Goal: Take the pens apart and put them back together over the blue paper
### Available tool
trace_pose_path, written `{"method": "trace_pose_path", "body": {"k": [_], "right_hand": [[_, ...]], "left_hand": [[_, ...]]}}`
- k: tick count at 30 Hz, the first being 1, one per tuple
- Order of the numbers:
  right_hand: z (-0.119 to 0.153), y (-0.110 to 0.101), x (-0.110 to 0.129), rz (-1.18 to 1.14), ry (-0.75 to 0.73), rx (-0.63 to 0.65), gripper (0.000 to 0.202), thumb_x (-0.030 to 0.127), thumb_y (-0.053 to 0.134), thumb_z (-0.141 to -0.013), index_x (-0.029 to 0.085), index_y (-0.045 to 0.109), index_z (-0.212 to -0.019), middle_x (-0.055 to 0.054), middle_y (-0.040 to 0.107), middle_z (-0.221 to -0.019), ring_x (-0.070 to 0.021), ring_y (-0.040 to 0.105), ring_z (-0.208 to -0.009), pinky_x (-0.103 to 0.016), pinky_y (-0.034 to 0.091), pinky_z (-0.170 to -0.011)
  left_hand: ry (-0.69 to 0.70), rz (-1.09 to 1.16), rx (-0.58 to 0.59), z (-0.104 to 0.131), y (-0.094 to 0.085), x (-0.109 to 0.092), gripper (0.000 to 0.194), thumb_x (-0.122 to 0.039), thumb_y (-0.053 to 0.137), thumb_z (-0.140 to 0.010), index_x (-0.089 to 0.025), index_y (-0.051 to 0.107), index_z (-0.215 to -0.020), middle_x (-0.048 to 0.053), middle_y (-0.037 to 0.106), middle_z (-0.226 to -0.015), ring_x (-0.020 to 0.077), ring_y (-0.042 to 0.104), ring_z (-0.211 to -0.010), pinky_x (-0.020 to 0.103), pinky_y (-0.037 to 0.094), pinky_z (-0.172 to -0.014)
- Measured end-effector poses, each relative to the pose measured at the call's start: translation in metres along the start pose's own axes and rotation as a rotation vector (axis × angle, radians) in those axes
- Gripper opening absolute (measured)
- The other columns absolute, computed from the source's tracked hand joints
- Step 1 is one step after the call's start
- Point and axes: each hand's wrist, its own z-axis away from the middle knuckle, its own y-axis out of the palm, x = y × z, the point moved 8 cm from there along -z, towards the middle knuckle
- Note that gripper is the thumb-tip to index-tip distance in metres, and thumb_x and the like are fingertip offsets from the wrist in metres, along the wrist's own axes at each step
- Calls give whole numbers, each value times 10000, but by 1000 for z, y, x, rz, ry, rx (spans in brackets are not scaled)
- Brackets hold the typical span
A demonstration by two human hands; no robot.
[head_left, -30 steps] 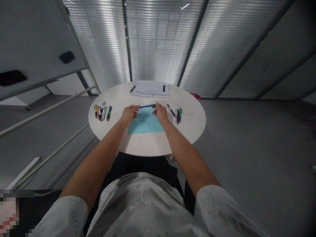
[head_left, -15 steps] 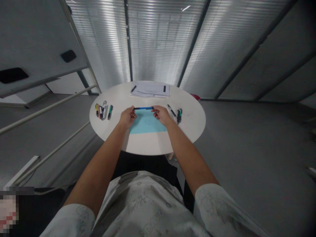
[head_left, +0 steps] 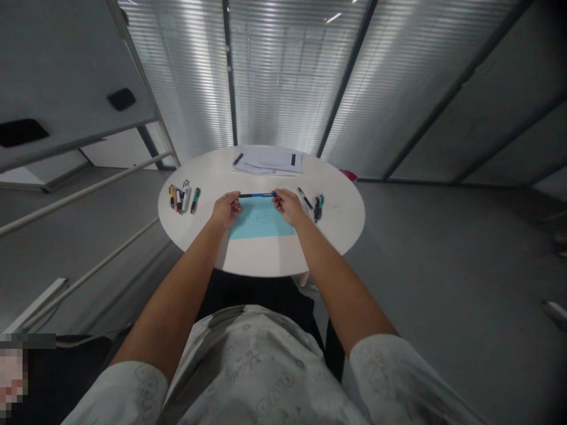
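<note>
Between my two hands a blue and black pen (head_left: 257, 195) is held level, side to side. My left hand (head_left: 225, 210) pinches its black end, and my right hand (head_left: 287, 205) pinches its blue end. Below the pen lies a light blue sheet (head_left: 261, 221) with faint marks on it, partly covered by my hands. Right of my right hand are a dark pen (head_left: 305, 199) and a small cluster of black and green pens (head_left: 318, 208). To the left of my left hand lies a green and black pen (head_left: 195, 200).
The round white table (head_left: 248, 258) carries several markers (head_left: 178, 196) at its left and a stack of papers (head_left: 268, 162) with a dark pen at the back. White rails (head_left: 84, 192) run along the left. Blinds (head_left: 274, 77) hang behind the table.
The whole view has shifted slightly, with the table a little further left. My hands keep the same hold on the pen.
</note>
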Motion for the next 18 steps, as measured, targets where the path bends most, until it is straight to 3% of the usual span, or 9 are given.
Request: {"method": "trace_pose_path", "body": {"k": [7, 18], "right_hand": [[-2, -4, -1, -32, -2, -8, 145, 306, 673, -812, 175, 611, -823, 36, 613, -656, -45, 529, -532, -139, 381, -480], [2, -5, 2, -97, -1, 9, 146, 290, 707, -772, 173, 636, -822, 28, 633, -631, -54, 533, -523, -142, 375, -457]], "left_hand": [[-51, 30, -16, 5, 1, -2, 97, -124, 669, -723, -152, 582, -753, -40, 502, -541, 38, 433, -434, 171, 374, -450], [-11, 28, 26, -4, -2, 4, 127, -154, 700, -715, -150, 574, -719, -37, 522, -563, 43, 439, -440, 183, 385, -454]]}}
